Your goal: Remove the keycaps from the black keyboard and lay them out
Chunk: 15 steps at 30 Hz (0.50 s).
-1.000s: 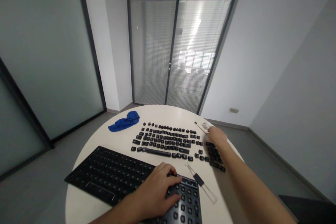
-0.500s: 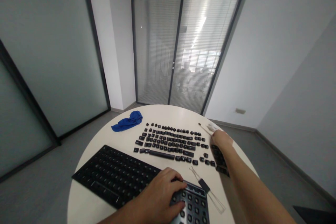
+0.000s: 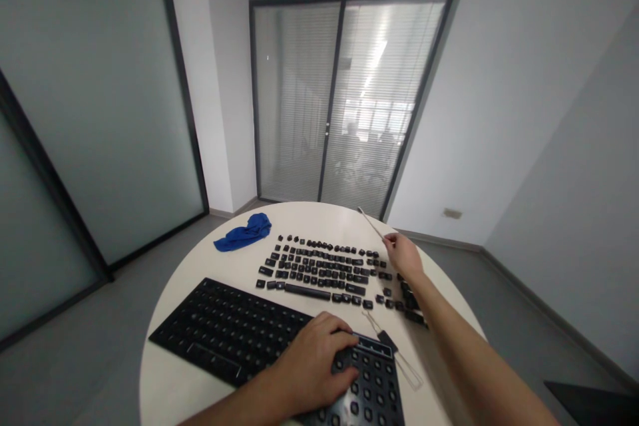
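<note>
My left hand (image 3: pixel 322 363) lies over the right part of a black keyboard (image 3: pixel 239 326), fingers spread apart near its far edge and thumb on the number block. The keycaps are off this keyboard, and its bare switches show. At the table's far right, my right hand (image 3: pixel 402 254) pinches a thin pale stick (image 3: pixel 372 223) with a small dark tip, perhaps a brush. The stick points up and to the left, away from me. Loose black keycaps (image 3: pixel 319 273) lie in keyboard-like rows beyond the keyboard, and more keycaps (image 3: pixel 409 299) sit beneath my right forearm.
A wire keycap puller (image 3: pixel 387 341) with a dark grip lies right of the keyboard. A crumpled blue cloth (image 3: pixel 244 233) rests at the far left of the round white table (image 3: pixel 184 273). Glass panels and a white wall stand around.
My right hand has lifted the thin stick and moved it slightly left and away from the table's right edge. My left hand stays on the keyboard. The view has shifted slightly.
</note>
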{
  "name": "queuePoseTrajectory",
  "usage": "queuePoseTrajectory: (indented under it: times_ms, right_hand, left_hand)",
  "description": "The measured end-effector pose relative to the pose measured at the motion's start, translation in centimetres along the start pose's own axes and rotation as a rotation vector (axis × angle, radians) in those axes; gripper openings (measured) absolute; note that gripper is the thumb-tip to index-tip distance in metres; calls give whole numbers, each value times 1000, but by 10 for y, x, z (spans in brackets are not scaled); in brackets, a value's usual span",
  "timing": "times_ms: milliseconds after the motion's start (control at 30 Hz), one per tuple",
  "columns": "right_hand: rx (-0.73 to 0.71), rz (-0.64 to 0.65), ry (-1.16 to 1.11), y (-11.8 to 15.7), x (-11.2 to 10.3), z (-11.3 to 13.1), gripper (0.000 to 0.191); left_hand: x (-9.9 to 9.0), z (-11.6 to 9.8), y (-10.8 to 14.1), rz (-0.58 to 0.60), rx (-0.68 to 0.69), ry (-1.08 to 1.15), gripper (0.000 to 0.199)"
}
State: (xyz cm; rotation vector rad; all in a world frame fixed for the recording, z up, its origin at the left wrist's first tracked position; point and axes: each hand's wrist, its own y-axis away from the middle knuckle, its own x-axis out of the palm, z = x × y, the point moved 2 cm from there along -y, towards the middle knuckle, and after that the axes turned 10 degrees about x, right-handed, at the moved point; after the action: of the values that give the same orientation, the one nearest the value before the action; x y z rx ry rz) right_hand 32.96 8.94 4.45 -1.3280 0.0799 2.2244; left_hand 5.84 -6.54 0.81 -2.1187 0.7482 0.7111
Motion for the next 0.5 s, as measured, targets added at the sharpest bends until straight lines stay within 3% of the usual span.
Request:
queuePoseTrajectory:
  times_ms: [67, 167, 267, 367, 500]
  right_hand:
    - [-100, -4, -105, 21, -5, 25, 30]
    - [-245, 38, -233, 65, -7, 62, 33]
    - [-431, 223, -486, 117, -5, 89, 28]
    - [-507, 445, -599, 162, 1, 103, 24]
    - [-536, 600, -654, 188, 14, 103, 21]
  left_hand:
    - [-1, 0, 1, -52, -32, 27, 36]
    - [-6, 6, 2, -227, -170, 97, 34]
    - [-18, 20, 5, -448, -266, 235, 37]
    - [-33, 36, 7, -642, -301, 364, 43]
    - [-44, 49, 10, -721, -352, 394, 42]
